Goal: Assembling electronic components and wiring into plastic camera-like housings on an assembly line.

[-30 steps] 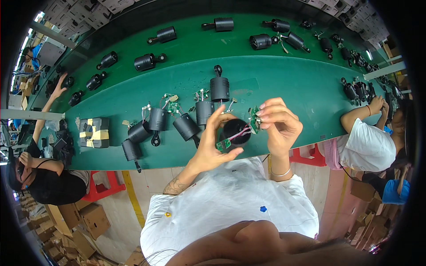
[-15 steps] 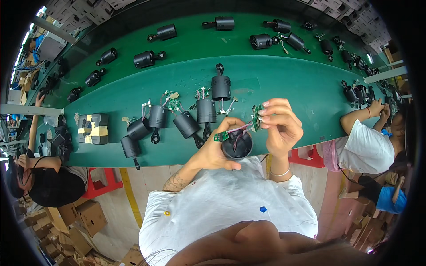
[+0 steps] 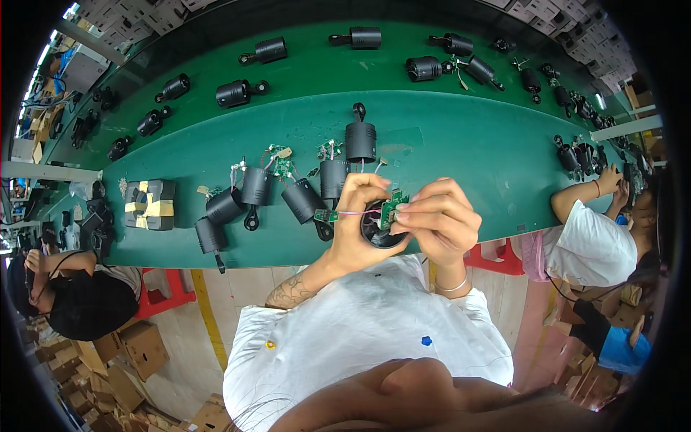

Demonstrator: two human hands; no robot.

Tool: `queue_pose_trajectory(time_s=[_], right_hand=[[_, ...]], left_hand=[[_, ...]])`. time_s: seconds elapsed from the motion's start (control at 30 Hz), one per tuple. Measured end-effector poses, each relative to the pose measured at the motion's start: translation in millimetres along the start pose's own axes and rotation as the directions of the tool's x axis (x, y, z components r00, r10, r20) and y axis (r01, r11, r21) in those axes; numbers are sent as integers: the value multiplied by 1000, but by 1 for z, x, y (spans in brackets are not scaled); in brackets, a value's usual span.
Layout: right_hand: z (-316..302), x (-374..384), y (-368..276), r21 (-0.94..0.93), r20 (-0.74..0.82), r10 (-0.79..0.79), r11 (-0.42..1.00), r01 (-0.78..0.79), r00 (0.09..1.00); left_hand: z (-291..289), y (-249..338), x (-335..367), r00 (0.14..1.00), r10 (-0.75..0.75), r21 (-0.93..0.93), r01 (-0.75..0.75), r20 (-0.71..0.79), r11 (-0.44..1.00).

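Observation:
My left hand (image 3: 353,234) is wrapped round a black cylindrical housing (image 3: 378,235), its open end facing up toward me. Between the fingertips of my right hand (image 3: 443,223) is a green circuit board (image 3: 390,210), pinched at the housing's mouth. Thin pinkish wires run left from it to a small green board (image 3: 327,215), which hangs out past my left fingers. How far the pinched board reaches into the housing is hidden by my fingers. Just beyond my left hand lie another black housing (image 3: 334,178) and one standing farther back (image 3: 360,142).
More housings (image 3: 302,200) with wired boards (image 3: 284,168) lie left of my hands on the green table (image 3: 461,144). A taped black block (image 3: 150,205) sits at the left. Along the raised back strip several housings (image 3: 271,50) are spread. Co-workers sit at both sides, one in white (image 3: 597,237).
My right hand has moved left and down, bringing the circuit board from beside the housing to its mouth. The small wired board has swung farther left.

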State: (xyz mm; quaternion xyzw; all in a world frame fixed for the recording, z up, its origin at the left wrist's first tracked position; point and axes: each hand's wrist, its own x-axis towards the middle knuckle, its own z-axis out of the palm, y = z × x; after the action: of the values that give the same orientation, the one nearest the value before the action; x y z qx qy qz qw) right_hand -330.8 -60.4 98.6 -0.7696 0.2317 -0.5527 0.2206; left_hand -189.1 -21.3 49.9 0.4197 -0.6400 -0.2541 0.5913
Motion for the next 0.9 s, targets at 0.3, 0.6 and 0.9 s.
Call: queue_pose_trajectory(time_s=[0.3, 0.6, 0.9], right_hand=[[7, -7, -8, -110, 60, -7, 994, 13, 998], [14, -4, -22, -198, 139, 104, 977, -75, 985], [10, -1, -20, -186, 246, 296, 949, -254, 923]], left_hand=[[14, -11, -9, 958, 84, -4, -89, -275, 996], [11, -22, -4, 878, 320, 259, -237, -356, 936], [12, -21, -8, 901, 287, 318, -182, -324, 930]])
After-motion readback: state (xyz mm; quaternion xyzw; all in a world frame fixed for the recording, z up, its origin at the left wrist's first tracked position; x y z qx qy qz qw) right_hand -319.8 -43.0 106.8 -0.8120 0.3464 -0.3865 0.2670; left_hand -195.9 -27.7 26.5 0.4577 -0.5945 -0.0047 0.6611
